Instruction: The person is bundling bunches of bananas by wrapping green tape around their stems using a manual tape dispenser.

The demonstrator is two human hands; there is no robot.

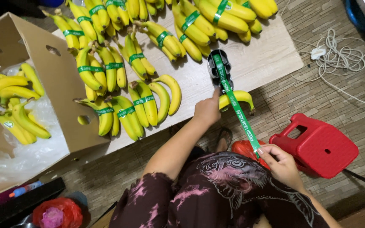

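Left hand [208, 110] is clamped on a small bunch of bananas [237, 99] right at the near edge of the board [271, 55], fingers curled over the stem end so the bunch hangs half off the wood. Right hand [280, 162] is down by the lap, thumb and fingers pinched shut on the free end of the green tape [239, 114]. The tape runs in a straight taut line from that pinch, over the bunch, up to the black dispenser [219, 67] sitting on the board just behind the bananas.

The rest of the board is pretty packed: banded bunches [140, 101] fill the left and the far side, so the only bare wood is the right-hand strip next to the dispenser, out to the board's corner. On the left, the cardboard box [55, 80] butts up against the board, with loose bananas [15, 105] on plastic inside.

A red stool [317, 145] sits on the tiled floor just beside the right hand, close enough to crowd that elbow. Farther out, a coil of white cable [339, 55] lies on the floor, well apart from the hands.
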